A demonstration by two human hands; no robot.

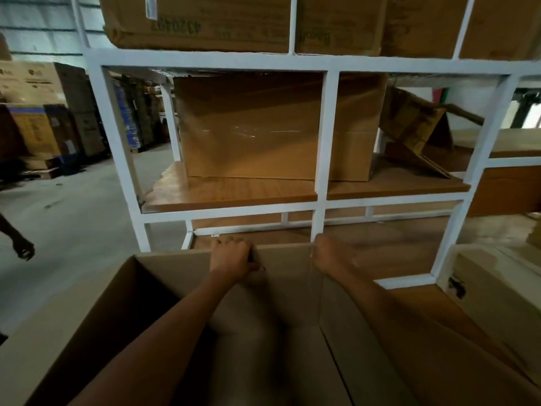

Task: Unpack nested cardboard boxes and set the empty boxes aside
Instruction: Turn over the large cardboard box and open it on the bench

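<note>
The white rack (263, 60) stands just beyond the open box (96, 312), whose far wall runs left to right below it. The left hand (231, 256) grips the middle of that rim, fingers curled over. The right hand (330, 253) lies equally near, at its right corner, fingers blurred and grip unclear.

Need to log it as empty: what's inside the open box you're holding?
Only bare cardboard walls and floor show inside the open box. Both forearms cover parts of the floor, so anything beneath them is hidden.

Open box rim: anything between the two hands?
Only the bare far rim of the open box lies between left hand and right hand, per head view.
</note>
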